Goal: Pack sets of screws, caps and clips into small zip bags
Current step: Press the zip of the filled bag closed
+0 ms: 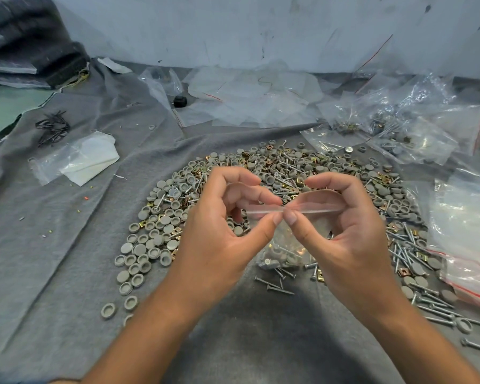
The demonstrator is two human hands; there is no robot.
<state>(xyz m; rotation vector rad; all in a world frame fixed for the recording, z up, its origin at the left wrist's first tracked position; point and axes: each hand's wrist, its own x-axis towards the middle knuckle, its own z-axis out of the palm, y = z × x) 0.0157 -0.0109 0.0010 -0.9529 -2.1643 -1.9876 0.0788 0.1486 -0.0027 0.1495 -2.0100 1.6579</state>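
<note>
A small clear zip bag (pixel 284 252) hangs between my hands above the grey cloth, with caps and screws sitting in its bottom. My left hand (pixel 219 225) pinches the bag's top strip between thumb and forefinger. My right hand (pixel 341 228) pinches the same strip right beside it, thumb tips almost touching. Beneath and around the hands spreads a wide heap of grey round caps (pixel 150 242), silver screws (pixel 410 253) and brass-coloured clips (pixel 403 271).
Filled zip bags (pixel 399 134) are piled at the back right. A stack of empty red-striped bags (pixel 471 245) lies at the right edge. More loose plastic (pixel 250 98) lies at the back, a white sheet (pixel 86 159) and black ties (pixel 52 127) at the left.
</note>
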